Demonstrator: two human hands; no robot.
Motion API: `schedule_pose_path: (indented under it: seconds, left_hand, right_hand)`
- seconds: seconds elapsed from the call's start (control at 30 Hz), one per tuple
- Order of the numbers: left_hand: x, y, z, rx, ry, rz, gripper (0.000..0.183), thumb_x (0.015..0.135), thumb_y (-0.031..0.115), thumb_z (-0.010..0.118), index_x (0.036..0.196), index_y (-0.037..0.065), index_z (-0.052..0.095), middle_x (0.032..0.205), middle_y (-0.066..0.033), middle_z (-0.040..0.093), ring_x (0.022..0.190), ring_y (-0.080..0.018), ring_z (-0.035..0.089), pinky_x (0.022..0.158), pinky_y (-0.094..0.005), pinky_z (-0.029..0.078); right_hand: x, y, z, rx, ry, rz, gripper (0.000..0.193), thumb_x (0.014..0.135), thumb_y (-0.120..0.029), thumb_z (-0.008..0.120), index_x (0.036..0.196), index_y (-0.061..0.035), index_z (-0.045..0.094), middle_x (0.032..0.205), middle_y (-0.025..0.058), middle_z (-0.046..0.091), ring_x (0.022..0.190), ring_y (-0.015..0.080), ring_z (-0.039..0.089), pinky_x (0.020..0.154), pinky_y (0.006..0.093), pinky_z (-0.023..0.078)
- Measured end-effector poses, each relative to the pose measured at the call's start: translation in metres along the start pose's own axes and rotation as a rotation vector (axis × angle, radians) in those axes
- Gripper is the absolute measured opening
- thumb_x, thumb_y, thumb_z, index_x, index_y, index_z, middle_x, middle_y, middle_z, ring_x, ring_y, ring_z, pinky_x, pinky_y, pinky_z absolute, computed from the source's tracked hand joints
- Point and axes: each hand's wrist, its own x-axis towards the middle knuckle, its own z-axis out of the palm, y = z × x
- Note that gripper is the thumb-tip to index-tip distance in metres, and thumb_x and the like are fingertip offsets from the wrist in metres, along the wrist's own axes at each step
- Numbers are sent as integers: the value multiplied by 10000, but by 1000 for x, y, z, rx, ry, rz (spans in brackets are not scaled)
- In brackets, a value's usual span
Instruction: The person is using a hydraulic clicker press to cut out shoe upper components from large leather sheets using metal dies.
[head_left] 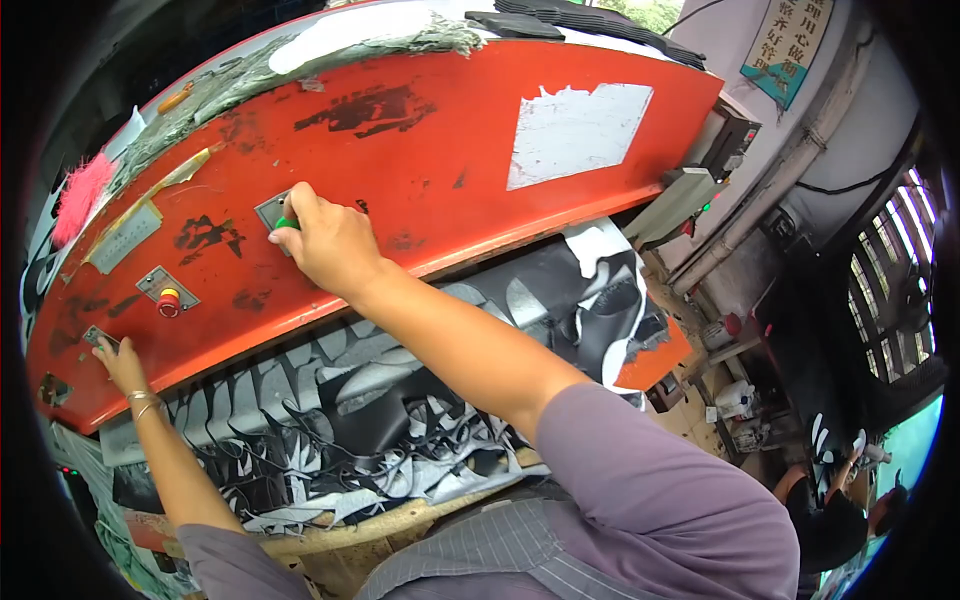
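A long red metal beam (440, 170), its paint scuffed to dark, ragged patches, bows across the view; rumpled greenish cloth (225, 100) lies along its upper edge, and a torn-edged white sheet (578, 135) is stuck toward its right end. Below, the worktop (395, 522), wooden along its near edge, bears thin, smooth black and grey sheet material (370, 430), slit into curved strips and tangled offcuts toward that edge. A round red knob (168, 302) with a yellow collar sits on a square metal plate near the beam's left end. The right hand (335, 240) is half curled over a green button (286, 223) left of the beam's middle, thumb and forefinger touching around it; I cannot tell whether it grips or presses. The left hand (122, 368), fingers slightly parted, reaches a small metal plate (96, 335) by the lower left corner; what its fingertips cover is hidden, so its hold is unclear.
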Motion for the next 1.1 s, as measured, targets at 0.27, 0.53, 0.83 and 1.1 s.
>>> schedule_pose_path:
  seconds: [0.27, 0.53, 0.83, 1.1]
  left_hand:
    - [-220, 103, -60, -461, -913, -196, 180, 877, 117, 529, 969, 2, 632, 889, -55, 646, 741, -133, 584, 676, -258, 460]
    - [-403, 230, -133, -254, -1022, 401, 118, 748, 135, 648, 815, 54, 701, 761, -127, 631, 755, -311, 596, 692, -384, 486]
    - [-407, 235, -122, -310, -899, 424, 68, 720, 109, 655, 683, 51, 657, 693, -107, 589, 678, -304, 559, 625, -390, 453]
    - [-374, 238, -116, -253, -1199, 418, 111, 719, 149, 684, 747, 42, 700, 683, -123, 619, 648, -303, 593, 621, -384, 472]
  right_hand:
    - [-133, -16, -76, -60, -690, 253, 368, 776, -360, 721, 926, -65, 558, 784, 158, 643, 739, 378, 632, 638, 476, 479]
    - [-263, -58, -110, -243, -1162, 199, 538, 612, -402, 814, 924, -29, 582, 963, 127, 609, 952, 324, 601, 764, 410, 494]
    - [-277, -67, -103, -458, -894, 175, 466, 579, -315, 823, 893, -49, 604, 890, 83, 598, 876, 243, 600, 745, 341, 489]
    - [-194, -27, -130, 63, -1214, 451, 475, 759, -483, 696, 994, -72, 669, 919, 151, 678, 861, 346, 656, 750, 438, 509]
